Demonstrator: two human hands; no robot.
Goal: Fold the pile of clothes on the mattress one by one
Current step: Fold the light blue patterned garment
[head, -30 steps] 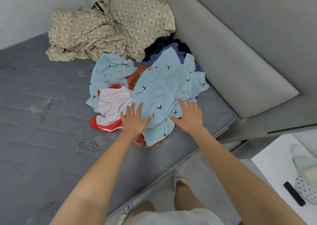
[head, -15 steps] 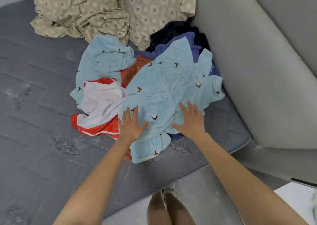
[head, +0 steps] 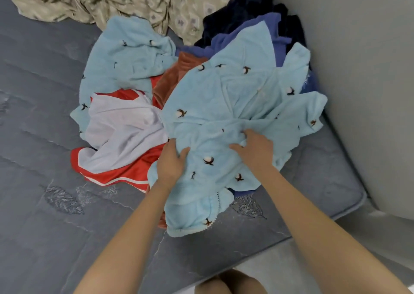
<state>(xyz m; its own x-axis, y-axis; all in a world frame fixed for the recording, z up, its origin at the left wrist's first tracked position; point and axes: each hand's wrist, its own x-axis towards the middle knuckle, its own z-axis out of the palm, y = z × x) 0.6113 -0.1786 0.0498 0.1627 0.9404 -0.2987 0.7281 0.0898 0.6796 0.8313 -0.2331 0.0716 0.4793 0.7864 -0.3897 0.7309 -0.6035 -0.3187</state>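
Two hands are on the light-blue fleece garment with small brown-and-white cotton-flower print (head: 235, 105), which lies on top of the clothes pile (head: 179, 78) near the near-right corner of the grey quilted mattress (head: 44, 215). The left hand (head: 171, 162) grips its left edge, thumb over the top, fingers wrapped under the cloth and out of sight. The right hand (head: 256, 151) bunches a fold mid-garment, fingers curled into the fabric, thumb pointing left. The hands are apart, with a strip of print between them. The garment's lower end lies between the forearms, close to the mattress edge; it has toothed trim, maybe a zip, hard to tell. A second light-blue printed piece (head: 130, 56) sits up-left; I can't tell if it's the same garment or a separate one. The white-and-red sports item with white piping (head: 121, 134) is left of the left hand, partly under the blue. A rust-brown velvety piece (head: 174, 78) shows only as a wedge between the two blues. A purple-blue garment (head: 248, 30) and a dark navy one (head: 242, 7) lie behind, mostly covered. Beige diamond-patterned bedding (head: 112, 0) is crumpled at the top, cut off by the frame. A grey padded panel (head: 369, 69) runs along the right side. A bare knee (head: 230, 282) is clipped at the bottom edge.
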